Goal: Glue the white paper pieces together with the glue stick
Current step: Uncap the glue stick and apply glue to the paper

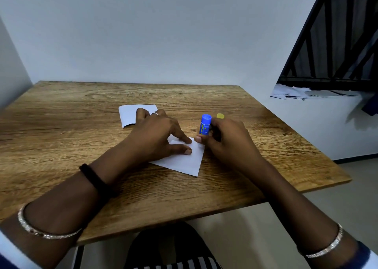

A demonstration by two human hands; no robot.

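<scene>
Nearest us, the left hand lies flat, fingers spread, pressing a white paper piece onto the wooden bench. The right hand's grip encloses an upright blue glue stick, label unreadable. Beyond lie a second paper piece, a yellow cap, and a grey wall.

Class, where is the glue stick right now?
The glue stick stands upright in the right hand, right of centre, beside the near paper piece.
</scene>
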